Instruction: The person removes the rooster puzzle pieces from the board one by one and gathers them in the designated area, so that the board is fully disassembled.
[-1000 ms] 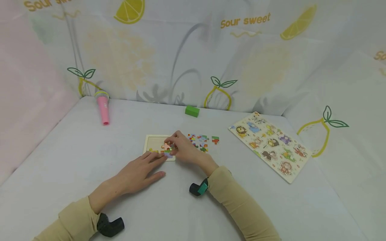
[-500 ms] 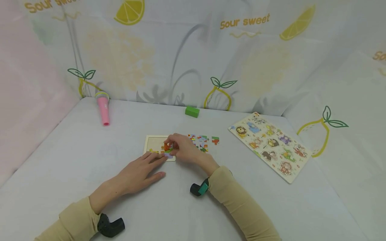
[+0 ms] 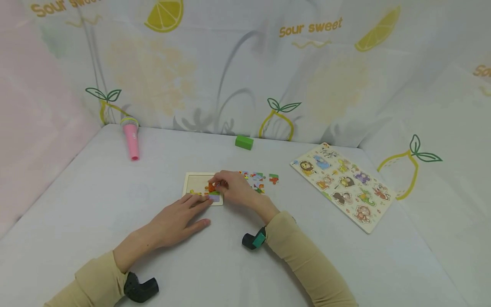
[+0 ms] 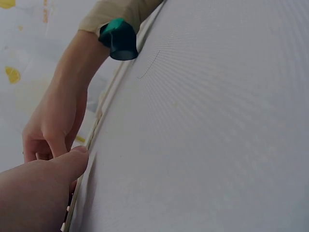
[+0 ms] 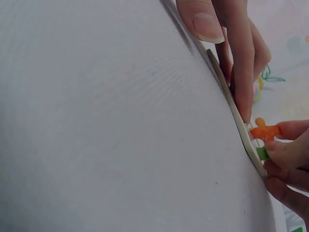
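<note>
Head view: the left hand (image 3: 178, 219) lay with straight fingers on the frame (image 3: 195, 173); the right hand (image 3: 239, 189) pinched an orange piece (image 3: 211, 187) over it. Loose pieces (image 3: 259, 188) lay on the worktop (image 3: 215, 264), just right of the frame.
Left wrist view: the left hand partly hid the right.
Right wrist view: the right hand clamped the orange piece, tilted; contact with the frame could not be determined.
</note>
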A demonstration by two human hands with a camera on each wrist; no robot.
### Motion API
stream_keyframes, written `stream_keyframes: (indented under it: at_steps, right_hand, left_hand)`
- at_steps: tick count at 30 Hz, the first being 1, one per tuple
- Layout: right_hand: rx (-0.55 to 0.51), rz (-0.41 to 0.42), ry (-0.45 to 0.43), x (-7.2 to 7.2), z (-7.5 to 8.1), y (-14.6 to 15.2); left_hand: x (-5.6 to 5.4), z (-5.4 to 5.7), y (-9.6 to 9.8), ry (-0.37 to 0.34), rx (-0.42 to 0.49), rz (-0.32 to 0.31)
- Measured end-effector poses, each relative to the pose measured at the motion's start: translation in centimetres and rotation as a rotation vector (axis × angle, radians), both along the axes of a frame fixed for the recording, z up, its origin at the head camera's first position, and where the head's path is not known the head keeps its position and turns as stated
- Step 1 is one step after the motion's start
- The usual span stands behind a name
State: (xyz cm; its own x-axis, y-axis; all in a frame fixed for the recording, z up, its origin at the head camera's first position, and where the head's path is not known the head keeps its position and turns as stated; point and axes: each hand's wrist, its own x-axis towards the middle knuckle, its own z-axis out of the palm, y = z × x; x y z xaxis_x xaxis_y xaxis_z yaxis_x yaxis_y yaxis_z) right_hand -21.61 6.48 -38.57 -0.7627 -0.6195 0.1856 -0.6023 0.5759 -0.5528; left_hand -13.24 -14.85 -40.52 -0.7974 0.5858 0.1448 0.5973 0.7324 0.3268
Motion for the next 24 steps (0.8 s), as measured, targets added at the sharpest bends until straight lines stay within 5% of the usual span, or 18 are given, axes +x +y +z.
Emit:
stream_keyframes:
  at_steps: [15, 24]
  right_hand:
    - [-0.029, 0.007, 0.053, -0.3, -0.5, -0.2]
    - [-0.090, -0.089, -0.003, -0.3, 1.5, 2.8]
  left_hand:
    - [-0.1, -0.1, -0.1, 0.031, -0.002, -0.003]
    - [0.0, 0.0, 0.0, 0.030, 0.003, -0.011]
